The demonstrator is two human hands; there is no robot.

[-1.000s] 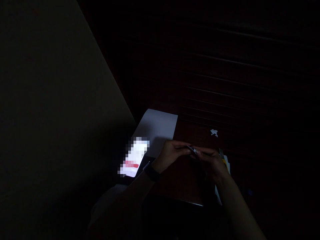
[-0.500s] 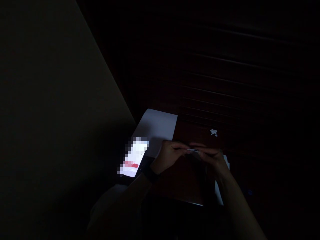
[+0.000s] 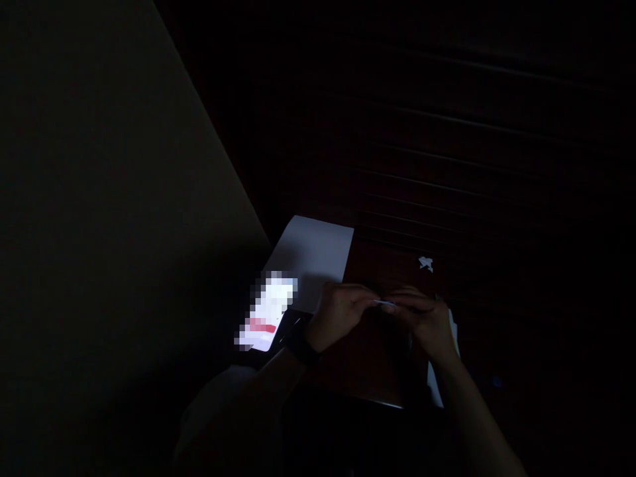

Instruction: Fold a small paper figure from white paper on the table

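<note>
Dimly lit, the small piece of paper (image 3: 384, 303) shows as a thin, pale sliver, seen nearly edge-on and lying almost level, with a faint bluish-white gleam along its length. Any marks on it are too dark and small to make out. It is up between the two hands, above the bench (image 3: 352, 361): the left grip (image 3: 342, 311) pinches its left end between thumb and finger, and the right grip (image 3: 427, 321) holds its right end, fingertips close together.

Compared with half a second ago, the paper looks flatter and shorter; then it showed two fine edges meeting at a point near the right fingers. A full second ago it slanted down towards the right grip. Both hands now sit a touch lower, and the raised right fingers have come down closer to the paper.

Beyond the left grip, the white sheet (image 3: 318, 255) lies where it was, as does the glowing phone (image 3: 268, 315) to that grip's left, its screen partly blurred out. The paper scraps (image 3: 426, 264) also stay put, just beyond the right grip.
</note>
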